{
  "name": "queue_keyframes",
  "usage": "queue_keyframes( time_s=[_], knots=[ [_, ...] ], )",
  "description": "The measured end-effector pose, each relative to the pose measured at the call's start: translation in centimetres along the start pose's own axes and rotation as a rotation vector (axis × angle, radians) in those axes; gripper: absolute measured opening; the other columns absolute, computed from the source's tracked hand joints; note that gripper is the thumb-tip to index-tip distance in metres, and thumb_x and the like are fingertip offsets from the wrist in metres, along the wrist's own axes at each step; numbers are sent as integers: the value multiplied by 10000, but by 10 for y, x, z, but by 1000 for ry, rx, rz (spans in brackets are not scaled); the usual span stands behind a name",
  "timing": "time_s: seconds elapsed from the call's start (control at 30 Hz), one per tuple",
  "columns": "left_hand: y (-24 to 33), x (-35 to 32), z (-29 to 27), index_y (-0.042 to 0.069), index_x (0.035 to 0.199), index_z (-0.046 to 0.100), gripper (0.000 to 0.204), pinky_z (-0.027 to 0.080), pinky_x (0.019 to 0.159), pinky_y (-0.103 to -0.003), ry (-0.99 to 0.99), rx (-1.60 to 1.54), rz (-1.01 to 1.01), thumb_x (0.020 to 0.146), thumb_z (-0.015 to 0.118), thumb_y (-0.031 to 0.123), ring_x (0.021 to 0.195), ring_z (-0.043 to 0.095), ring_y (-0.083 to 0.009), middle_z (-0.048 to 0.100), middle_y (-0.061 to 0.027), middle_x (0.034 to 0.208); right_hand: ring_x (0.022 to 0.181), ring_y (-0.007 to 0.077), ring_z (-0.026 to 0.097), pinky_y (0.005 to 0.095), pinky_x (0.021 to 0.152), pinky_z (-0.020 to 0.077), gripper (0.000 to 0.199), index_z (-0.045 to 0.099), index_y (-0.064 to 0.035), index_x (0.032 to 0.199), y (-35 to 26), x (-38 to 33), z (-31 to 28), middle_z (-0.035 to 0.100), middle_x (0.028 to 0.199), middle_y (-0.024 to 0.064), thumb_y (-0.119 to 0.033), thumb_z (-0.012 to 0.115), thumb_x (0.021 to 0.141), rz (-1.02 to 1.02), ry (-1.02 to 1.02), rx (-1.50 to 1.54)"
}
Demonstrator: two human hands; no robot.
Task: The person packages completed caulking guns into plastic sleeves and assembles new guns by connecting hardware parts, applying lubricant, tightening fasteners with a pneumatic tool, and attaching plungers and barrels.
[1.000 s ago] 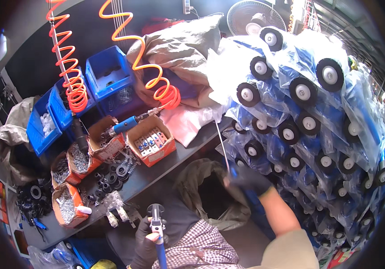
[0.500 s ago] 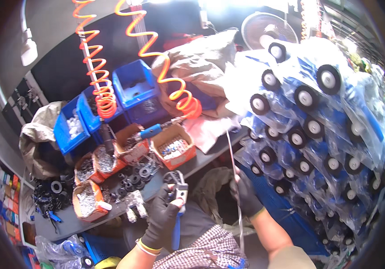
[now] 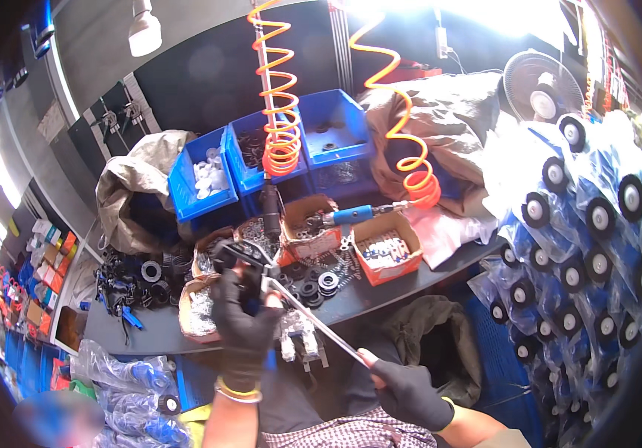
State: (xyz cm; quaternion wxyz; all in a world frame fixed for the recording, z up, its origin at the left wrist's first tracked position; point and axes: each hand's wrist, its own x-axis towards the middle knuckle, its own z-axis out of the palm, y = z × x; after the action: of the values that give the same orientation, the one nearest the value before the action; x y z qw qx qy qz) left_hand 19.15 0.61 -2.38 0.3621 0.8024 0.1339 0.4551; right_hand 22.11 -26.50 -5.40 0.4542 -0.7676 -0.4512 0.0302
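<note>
My left hand (image 3: 240, 325), in a black fingerless glove, is closed around a black-and-silver metal fitting (image 3: 250, 252) above the near edge of the workbench. My right hand (image 3: 414, 396), gloved the same way, pinches the lower end of a thin silvery strip (image 3: 319, 325). The strip slants up to the left, and its far end meets the fitting at my left thumb. Whether it enters the fitting I cannot tell. Just behind the strip lie black rings (image 3: 309, 291) and white-and-silver small parts (image 3: 300, 336).
Cardboard boxes of small metal parts (image 3: 386, 250) stand on the grey bench (image 3: 156, 332), with blue bins (image 3: 201, 196) behind. Orange coiled air hoses (image 3: 282, 112) hang over it, one joined to a blue air tool (image 3: 352, 215). Wrapped wheeled items (image 3: 571, 276) are stacked at the right.
My view has swung left. The left hand has raised the fitting and tilted it; the strip, upright before and apart from it, now slants across to it from my right hand.
</note>
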Motion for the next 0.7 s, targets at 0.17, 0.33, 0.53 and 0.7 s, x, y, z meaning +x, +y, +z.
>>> queue_keyframes(
  time_s=[0.17,0.33,0.53,0.7],
  knots=[
    [-15,92,-70,43,1167,577,579,519,741,-295,94,-2,275,606,718,14,892,593,-178,516,-90,1091,803,68,487,226,715,421,424,462,-42,1363,-4,79,60,558,915,5,-46,531,945,58,-224,700],
    [-50,106,-102,23,1044,611,484,520,787,-308,-173,113,148,569,707,3,944,599,-220,535,-113,1075,941,147,584,297,808,465,333,530,-40,1271,24,133,119,632,992,93,-130,562,952,-54,-434,622],
    [-61,115,-86,32,1041,611,471,520,787,-313,-166,258,268,579,697,-1,975,588,-212,533,-104,1078,1059,344,563,477,845,477,304,678,-81,995,122,358,93,584,1167,126,-230,676,730,-156,-317,-753],
    [-53,138,-80,95,982,667,447,557,719,-385,-177,514,415,544,743,146,873,661,-323,591,-139,1056,997,342,556,449,776,482,324,705,-29,960,215,405,155,625,1067,167,-244,690,718,102,-249,-1141]
  ],
)
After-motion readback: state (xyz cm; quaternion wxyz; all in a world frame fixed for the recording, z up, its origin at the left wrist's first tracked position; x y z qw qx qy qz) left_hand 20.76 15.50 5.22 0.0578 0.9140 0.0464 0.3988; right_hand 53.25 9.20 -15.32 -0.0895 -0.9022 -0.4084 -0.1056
